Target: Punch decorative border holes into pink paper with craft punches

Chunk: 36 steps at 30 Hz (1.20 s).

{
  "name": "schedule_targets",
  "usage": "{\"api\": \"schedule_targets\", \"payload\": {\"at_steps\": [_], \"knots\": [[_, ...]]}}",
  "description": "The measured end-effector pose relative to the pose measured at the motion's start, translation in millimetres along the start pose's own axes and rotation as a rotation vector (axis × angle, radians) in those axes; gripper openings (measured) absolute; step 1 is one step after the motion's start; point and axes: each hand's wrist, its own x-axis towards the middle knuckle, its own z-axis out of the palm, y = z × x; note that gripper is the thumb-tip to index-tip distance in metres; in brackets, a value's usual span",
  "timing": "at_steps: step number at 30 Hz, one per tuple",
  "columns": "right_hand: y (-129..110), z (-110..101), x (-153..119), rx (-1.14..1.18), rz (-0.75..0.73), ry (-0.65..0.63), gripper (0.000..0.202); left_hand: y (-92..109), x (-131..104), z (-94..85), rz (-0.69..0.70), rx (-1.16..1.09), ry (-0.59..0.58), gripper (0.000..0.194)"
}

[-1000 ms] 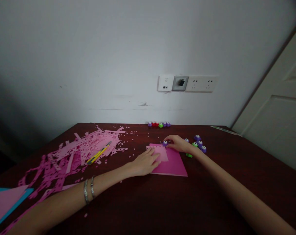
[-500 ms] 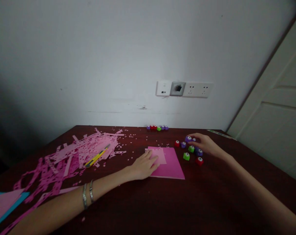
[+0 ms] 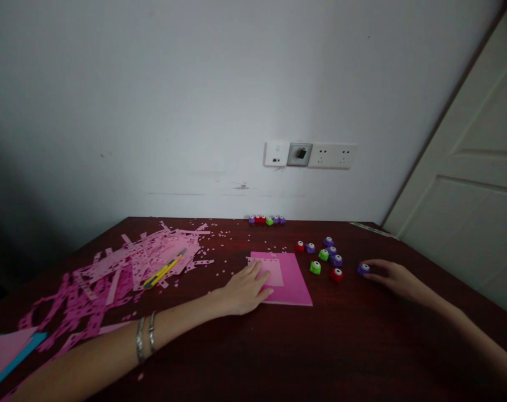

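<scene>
My left hand (image 3: 245,287) lies flat with its fingers stretched over a small light pink sheet (image 3: 273,272), which has small holes along its far edge. Beneath that sheet is a larger magenta paper stack (image 3: 296,285). To the right, my right hand (image 3: 393,277) has thumb and fingers closed around a small purple craft punch (image 3: 363,269), at or close to the table surface. Left of it stands a loose group of other craft punches: several purple ones (image 3: 336,260), two green ones (image 3: 315,267) and two red ones (image 3: 336,274).
A heap of punched pink paper strips (image 3: 111,273) covers the table's left side, with a yellow box cutter (image 3: 164,269) on it. Blue sheets (image 3: 17,363) lie at the near left corner. More punches (image 3: 269,221) line the wall below the sockets (image 3: 332,156).
My right hand has moved right and nearer, away from the punch group, with a purple punch in its fingers. My left hand stays on the pink sheet. The view has shifted slightly.
</scene>
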Motion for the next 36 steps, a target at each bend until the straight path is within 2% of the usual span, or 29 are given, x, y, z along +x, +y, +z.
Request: {"api": "schedule_targets", "payload": {"at_steps": [6, 9, 12, 15, 20, 23, 27, 30, 33, 36], "knots": [[3.2, 1.5, -2.8, 0.021, 0.006, 0.004, 0.040, 9.6, -1.4, -0.2, 0.029, 0.008, -0.010, 0.063], [5.9, -0.9, -1.6, 0.047, 0.024, 0.019, 0.050, 12.9, -0.8, -0.8, 0.009, 0.047, 0.014, 0.063], [3.3, -10.8, 3.7, 0.047, 0.043, 0.072, 0.060, 9.9, 3.9, -6.7, 0.004, 0.087, 0.046, 0.054], [-14.0, -25.1, 15.5, 0.034, 0.003, 0.125, 0.056, -2.5, 14.8, -19.5, -0.037, 0.103, 0.120, 0.049], [-74.0, -32.4, 48.3, 0.066, -0.098, 0.173, 0.052, -44.3, 45.7, -48.2, -0.098, 0.042, 0.304, 0.039], [-111.5, -19.7, 74.7, 0.110, -0.170, 0.195, 0.050, -77.0, 67.3, -63.8, -0.182, 0.029, 0.359, 0.033], [-151.0, 11.7, 115.5, 0.154, -0.255, 0.144, 0.036, -119.3, 94.3, -75.7, -0.298, -0.070, 0.371, 0.028], [-174.4, 41.6, 145.0, 0.174, -0.304, 0.008, 0.026, -145.8, 112.5, -75.9, -0.366, -0.137, 0.325, 0.022], [-192.8, 71.4, 170.9, 0.163, -0.251, -0.168, 0.028, -167.3, 128.7, -70.6, -0.370, -0.155, 0.293, 0.021], [-205.4, 95.4, 193.5, 0.079, -0.277, -0.179, 0.024, -183.3, 142.9, -63.7, -0.357, -0.171, 0.271, 0.021]]}}
